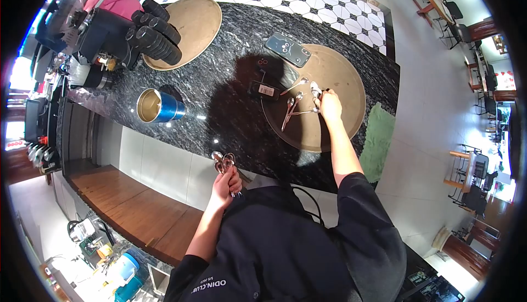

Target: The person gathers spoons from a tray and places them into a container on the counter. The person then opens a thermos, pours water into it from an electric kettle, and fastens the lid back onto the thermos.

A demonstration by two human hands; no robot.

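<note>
My left hand [224,185] is closed round a bunch of metal spoons [222,161], bowls up, just off the counter's near edge. Over the round tan tray [348,91], my right hand [329,106] has its fingers drawn together on a spoon [315,87] whose bowl shows beside the fingertips. The fingers hide most of its handle. Several other small spoons [289,114] lie on the tray just left of that hand.
A phone [288,49] lies across the tray's upper rim, and a small black device with a label [266,90] sits at its left. A blue metal cup [167,107] stands farther left. Black cups [156,38] lie by a second tray [203,25]. A green cloth [377,140] hangs over the right edge.
</note>
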